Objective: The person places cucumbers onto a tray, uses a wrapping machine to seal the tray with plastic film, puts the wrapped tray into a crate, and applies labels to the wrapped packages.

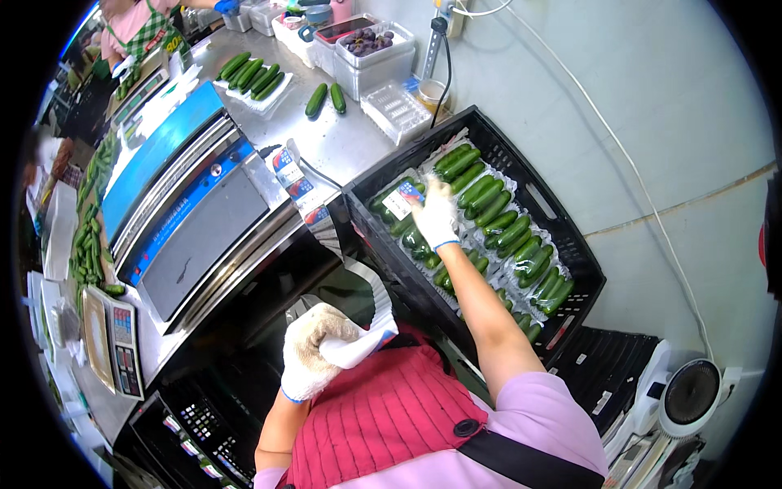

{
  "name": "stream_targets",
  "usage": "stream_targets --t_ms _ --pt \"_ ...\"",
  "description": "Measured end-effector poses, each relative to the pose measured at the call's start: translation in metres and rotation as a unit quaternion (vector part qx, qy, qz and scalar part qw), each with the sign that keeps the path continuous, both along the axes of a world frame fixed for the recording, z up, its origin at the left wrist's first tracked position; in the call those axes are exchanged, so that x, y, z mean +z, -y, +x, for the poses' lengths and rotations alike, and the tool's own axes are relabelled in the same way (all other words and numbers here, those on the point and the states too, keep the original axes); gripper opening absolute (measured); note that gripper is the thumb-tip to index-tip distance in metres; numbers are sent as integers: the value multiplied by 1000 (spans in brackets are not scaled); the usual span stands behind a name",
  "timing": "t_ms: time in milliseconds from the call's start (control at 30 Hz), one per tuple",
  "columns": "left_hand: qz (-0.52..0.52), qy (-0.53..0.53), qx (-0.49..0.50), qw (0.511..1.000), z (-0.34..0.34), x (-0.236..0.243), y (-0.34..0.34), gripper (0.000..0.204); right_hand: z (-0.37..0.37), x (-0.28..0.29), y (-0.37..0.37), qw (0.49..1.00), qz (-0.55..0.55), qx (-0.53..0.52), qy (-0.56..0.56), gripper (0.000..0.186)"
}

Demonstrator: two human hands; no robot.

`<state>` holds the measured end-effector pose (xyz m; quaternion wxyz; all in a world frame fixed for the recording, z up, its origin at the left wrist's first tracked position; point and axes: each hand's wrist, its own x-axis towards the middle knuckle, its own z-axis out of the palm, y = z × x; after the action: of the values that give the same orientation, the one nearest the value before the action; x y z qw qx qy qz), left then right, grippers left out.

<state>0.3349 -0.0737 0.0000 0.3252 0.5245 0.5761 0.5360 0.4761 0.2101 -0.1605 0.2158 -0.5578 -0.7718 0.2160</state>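
Note:
My left hand (316,350), in a beige-white knit glove, is closed around the end of a long strip of labels (376,285). The strip runs up to a printed stretch with blue and red labels by the bench edge. My right hand (437,216), gloved in white, reaches into a black crate (588,275). Its fingers are pinched at the edge of a white, blue and red label (401,200), which lies over a wrapped pack of cucumbers (383,200). Several more film-wrapped cucumber packs (511,234) fill the crate in rows.
A blue-and-grey wrapping machine (204,228) stands on the steel bench at left, beside a scale (118,342). Unwrapped cucumbers (251,75) lie on a tray behind it. Clear containers (375,61) stand at the back. A white fan (691,395) is at right. Another person (142,28) is at far left.

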Motion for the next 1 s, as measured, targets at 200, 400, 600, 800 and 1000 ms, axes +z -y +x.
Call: stream_targets --t_ms 200,400,600,800,1000 --pt "35 -68 1 997 -13 15 -22 18 -21 -31 -24 996 -46 66 44 46" --pt "-109 177 69 976 -27 1 -19 13 -6 -17 -42 987 -20 -15 -158 37" --pt "-109 223 41 968 -32 -16 -36 12 -7 134 108 834 -344 358 -240 35" --pt "-140 186 -50 971 -28 -50 -54 12 16 151 137 846 -355 210 -338 17" --pt "-243 142 -91 955 -14 -56 -49 18 83 153 77 806 -234 -91 -537 10"
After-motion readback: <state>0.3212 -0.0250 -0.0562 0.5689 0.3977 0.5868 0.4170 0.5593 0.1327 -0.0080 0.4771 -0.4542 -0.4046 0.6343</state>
